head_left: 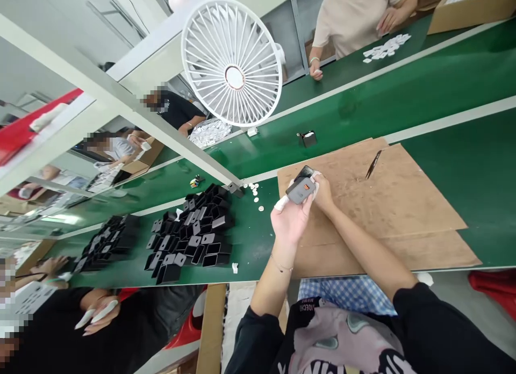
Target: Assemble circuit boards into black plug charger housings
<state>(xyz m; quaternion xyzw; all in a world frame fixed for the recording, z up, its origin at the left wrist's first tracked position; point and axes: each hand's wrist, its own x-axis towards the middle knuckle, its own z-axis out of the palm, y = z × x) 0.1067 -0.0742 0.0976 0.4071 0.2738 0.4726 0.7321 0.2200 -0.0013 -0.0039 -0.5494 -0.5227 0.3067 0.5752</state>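
Observation:
My left hand (291,219), palm up with white finger covers, is closed around a small grey rectangular plastic case (299,193) that bears an orange mark. My right hand (323,194), also with white covers on its fingertips, closes on the right edge of the same case. Just behind it is a dark, glossy rectangular part (303,172), touching or very near the case; which hand supports it I cannot tell. Under both hands lies a brown cardboard sheet (363,213), with black tweezers (373,164) to the right.
Piles of black rectangular cases (193,234) stand on the green table (250,245) at left, near small white discs (255,193). A white fan (234,67) hangs ahead beside a slanted metal post (173,137). A small black box (308,138) lies beyond the cardboard. Co-workers sit opposite and at left.

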